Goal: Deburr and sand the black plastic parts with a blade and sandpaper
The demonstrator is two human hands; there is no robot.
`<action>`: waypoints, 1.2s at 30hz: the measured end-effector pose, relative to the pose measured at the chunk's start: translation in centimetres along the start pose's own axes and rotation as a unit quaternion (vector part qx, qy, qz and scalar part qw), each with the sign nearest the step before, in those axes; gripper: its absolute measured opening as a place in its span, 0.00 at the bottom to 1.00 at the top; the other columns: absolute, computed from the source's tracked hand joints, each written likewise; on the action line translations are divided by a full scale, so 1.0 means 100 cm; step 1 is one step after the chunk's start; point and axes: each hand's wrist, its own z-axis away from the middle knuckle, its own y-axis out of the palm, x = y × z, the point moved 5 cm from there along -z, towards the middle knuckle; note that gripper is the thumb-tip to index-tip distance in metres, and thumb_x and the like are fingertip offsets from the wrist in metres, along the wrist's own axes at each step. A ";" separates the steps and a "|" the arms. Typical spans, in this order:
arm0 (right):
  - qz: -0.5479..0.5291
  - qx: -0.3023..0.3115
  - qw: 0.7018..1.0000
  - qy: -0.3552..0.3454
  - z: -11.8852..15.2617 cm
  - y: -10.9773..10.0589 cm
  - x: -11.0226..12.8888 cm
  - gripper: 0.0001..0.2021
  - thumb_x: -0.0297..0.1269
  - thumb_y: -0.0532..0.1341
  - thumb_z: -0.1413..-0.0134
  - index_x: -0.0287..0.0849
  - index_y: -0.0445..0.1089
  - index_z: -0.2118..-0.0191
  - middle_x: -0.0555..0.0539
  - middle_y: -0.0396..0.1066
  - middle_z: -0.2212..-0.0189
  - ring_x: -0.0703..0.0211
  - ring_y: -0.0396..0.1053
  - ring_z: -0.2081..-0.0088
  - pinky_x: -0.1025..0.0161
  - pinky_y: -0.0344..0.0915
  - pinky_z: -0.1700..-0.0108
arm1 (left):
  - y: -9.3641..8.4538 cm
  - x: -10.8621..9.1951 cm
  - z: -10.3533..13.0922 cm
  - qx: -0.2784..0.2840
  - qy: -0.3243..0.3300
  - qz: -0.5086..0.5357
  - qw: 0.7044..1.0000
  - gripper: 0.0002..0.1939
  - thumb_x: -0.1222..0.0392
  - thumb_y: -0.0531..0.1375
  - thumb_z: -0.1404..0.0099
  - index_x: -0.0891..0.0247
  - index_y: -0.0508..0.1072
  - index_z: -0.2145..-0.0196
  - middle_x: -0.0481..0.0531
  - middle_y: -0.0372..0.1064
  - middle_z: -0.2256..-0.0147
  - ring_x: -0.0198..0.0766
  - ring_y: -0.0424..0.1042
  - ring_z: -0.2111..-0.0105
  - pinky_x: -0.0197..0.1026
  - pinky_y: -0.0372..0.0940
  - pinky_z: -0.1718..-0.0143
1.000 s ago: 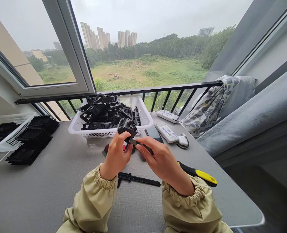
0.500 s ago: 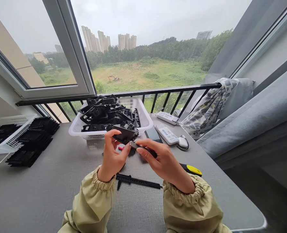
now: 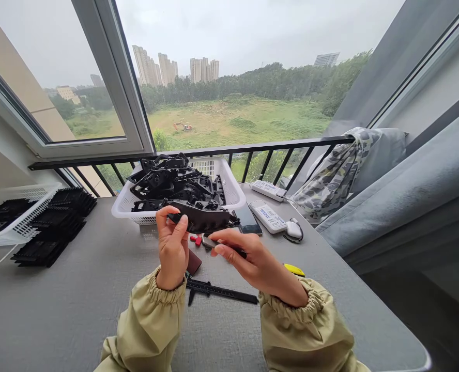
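My left hand [image 3: 172, 248] pinches the left end of a long black plastic part [image 3: 204, 218], raised in front of a white basket [image 3: 235, 194]. Just below the part's right half, my right hand [image 3: 248, 256] is closed round a slim dark tool [image 3: 235, 250] with a grey tip pointing left. Whether that tip touches the part cannot be made out. Many similar black parts [image 3: 167, 178] are heaped in the basket. Under my hands a black caliper [image 3: 222, 293] lies on the grey table, with a brown block [image 3: 194, 262] and a small red item [image 3: 196, 240] behind it.
At the left are stacked black pieces [image 3: 55, 222] beside another white basket [image 3: 31, 212]. White devices [image 3: 268, 216] lie at the back right, near a dark flat object [image 3: 248, 219]. A yellow-ended item [image 3: 293, 269] is partly behind my right wrist. A black railing [image 3: 264, 146] runs behind.
The black part has turned to show its long side, extending further right. My left hand has shifted slightly left, and the tool in my right hand has moved down and away from my left thumb.
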 end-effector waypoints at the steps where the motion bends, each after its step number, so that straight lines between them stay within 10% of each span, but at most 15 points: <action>1: -0.002 0.010 1.000 -0.003 -0.001 0.002 0.000 0.13 0.40 0.54 0.34 0.41 0.71 0.53 0.46 0.79 0.69 0.62 0.72 0.71 0.67 0.65 0.68 | -0.001 0.000 -0.001 -0.008 -0.002 0.000 1.000 0.15 0.57 0.67 0.44 0.55 0.64 0.63 0.40 0.62 0.74 0.26 0.65 0.79 0.28 0.62 0.79; 21: -0.286 -0.101 0.949 0.085 0.002 -0.005 -0.007 0.20 0.53 0.66 0.48 0.41 0.79 0.60 0.54 0.58 0.84 0.69 0.51 0.81 0.68 0.50 0.81 | 0.010 0.004 0.000 0.101 -0.120 0.078 0.985 0.14 0.60 0.69 0.46 0.60 0.68 0.66 0.42 0.66 0.72 0.25 0.65 0.78 0.29 0.64 0.76; 36: -0.274 -0.098 0.955 0.057 -0.006 0.000 -0.009 0.18 0.51 0.65 0.46 0.39 0.77 0.61 0.55 0.58 0.83 0.69 0.52 0.80 0.68 0.48 0.80 | 0.008 0.009 0.002 0.092 -0.096 -0.010 0.991 0.26 0.56 0.73 0.51 0.58 0.59 0.65 0.39 0.68 0.74 0.26 0.68 0.81 0.29 0.64 0.78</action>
